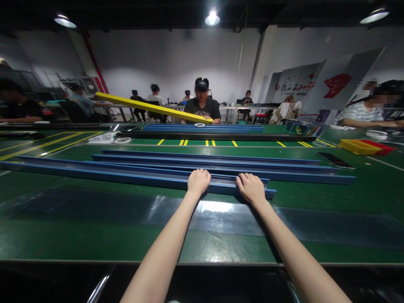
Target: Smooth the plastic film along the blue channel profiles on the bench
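Note:
A long blue channel rail (142, 176) lies across the green table (94, 244), slanting a little. My left hand (199, 182) is closed over it right of its middle, fingers wrapped out of sight behind its far wall. Near the rail's right end my right hand (252, 187) grips it too, thumb on the near side. Just behind lies a second blue rail (303, 171), partly hidden by the first one and my hands. In front of both, a clear plastic sheet (217, 216) is spread flat and reflects the lamps.
Across the table a person (202, 105) holds a long yellow bar (151, 108) tilted. Between us lie a long black rail (217, 136) and more blue rails (202, 128). On the right are a phone (335, 160), a yellow tray (360, 146) and a red tray (380, 146).

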`<state>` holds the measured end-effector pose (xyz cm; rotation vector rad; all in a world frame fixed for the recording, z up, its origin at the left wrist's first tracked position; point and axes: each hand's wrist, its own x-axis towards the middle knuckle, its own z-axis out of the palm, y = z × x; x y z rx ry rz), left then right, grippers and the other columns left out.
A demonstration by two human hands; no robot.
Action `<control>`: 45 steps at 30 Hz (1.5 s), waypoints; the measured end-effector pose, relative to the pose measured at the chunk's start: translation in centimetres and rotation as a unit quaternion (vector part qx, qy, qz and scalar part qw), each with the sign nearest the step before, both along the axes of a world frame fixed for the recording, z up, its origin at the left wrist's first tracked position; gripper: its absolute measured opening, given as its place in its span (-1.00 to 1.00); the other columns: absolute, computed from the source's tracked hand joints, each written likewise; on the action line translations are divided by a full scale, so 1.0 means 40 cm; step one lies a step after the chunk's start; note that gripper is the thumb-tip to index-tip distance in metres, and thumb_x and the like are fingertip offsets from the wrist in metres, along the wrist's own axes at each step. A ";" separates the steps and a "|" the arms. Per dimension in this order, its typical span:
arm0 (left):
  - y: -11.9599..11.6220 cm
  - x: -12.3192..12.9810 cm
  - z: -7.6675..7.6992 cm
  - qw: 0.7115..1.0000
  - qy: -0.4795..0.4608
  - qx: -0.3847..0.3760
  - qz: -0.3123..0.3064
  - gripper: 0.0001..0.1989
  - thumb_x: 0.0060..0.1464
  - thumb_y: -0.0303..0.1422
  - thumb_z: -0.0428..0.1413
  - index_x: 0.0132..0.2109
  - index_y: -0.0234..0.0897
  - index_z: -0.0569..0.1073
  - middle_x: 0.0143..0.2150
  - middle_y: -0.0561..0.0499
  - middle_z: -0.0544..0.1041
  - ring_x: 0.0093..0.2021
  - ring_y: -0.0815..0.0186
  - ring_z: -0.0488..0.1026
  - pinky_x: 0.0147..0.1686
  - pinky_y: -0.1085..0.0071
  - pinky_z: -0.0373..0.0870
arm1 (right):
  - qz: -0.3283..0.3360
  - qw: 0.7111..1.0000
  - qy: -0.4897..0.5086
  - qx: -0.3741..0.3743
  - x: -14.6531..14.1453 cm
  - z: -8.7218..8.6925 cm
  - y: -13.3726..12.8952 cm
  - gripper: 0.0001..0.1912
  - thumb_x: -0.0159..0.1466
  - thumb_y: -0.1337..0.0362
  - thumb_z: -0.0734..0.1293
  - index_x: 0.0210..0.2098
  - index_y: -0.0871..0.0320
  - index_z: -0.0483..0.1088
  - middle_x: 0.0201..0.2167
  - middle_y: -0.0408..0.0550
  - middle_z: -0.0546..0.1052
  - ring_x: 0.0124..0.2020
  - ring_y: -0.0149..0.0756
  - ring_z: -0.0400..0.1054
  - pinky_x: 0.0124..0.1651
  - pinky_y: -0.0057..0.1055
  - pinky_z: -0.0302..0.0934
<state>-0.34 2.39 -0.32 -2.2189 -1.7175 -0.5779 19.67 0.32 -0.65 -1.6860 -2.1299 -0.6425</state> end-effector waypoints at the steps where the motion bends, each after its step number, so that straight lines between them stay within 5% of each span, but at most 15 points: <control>1: 0.001 0.002 -0.001 1.000 -0.003 0.002 0.005 -0.65 0.12 -0.42 -0.24 -0.37 -0.34 0.43 -0.33 -0.09 0.48 -0.26 0.25 0.39 -0.24 0.35 0.20 | 0.005 1.000 0.003 0.000 0.005 -0.001 -0.001 -0.60 0.26 0.17 -0.04 -0.33 0.19 0.36 -0.40 0.01 0.45 -0.31 -0.28 0.26 -0.28 -0.39 -0.09; 31: 0.006 -0.002 -0.010 0.999 -0.002 0.029 -0.021 -0.66 0.11 -0.44 -0.23 -0.36 -0.30 0.43 -0.33 -0.04 0.50 -0.27 0.27 0.39 -0.22 0.37 0.19 | 0.020 1.000 0.019 -0.002 0.017 -0.003 0.015 -0.56 0.27 0.13 -0.02 -0.26 0.18 0.40 -0.31 0.01 0.50 -0.24 -0.31 0.30 -0.19 -0.42 -0.03; 37: 0.003 0.001 -0.006 1.000 -0.001 0.024 -0.016 -0.66 0.11 -0.44 -0.23 -0.36 -0.31 0.43 -0.33 -0.04 0.50 -0.27 0.27 0.39 -0.23 0.37 0.18 | 0.091 0.994 0.063 -0.012 0.031 0.012 -0.007 -0.65 0.26 0.15 0.04 -0.17 0.20 0.31 -0.21 0.04 0.46 -0.15 -0.26 0.26 -0.09 -0.34 -0.02; 45: 0.005 0.002 -0.007 1.000 -0.008 0.025 -0.009 -0.67 0.11 -0.43 -0.22 -0.36 -0.30 0.44 -0.34 -0.03 0.49 -0.27 0.28 0.39 -0.24 0.38 0.18 | 0.260 0.954 0.121 -0.090 -0.013 0.049 -0.080 -0.82 0.15 0.18 0.21 -0.49 0.13 0.34 -0.09 -0.05 0.37 0.03 -0.21 0.08 0.03 -0.21 -0.04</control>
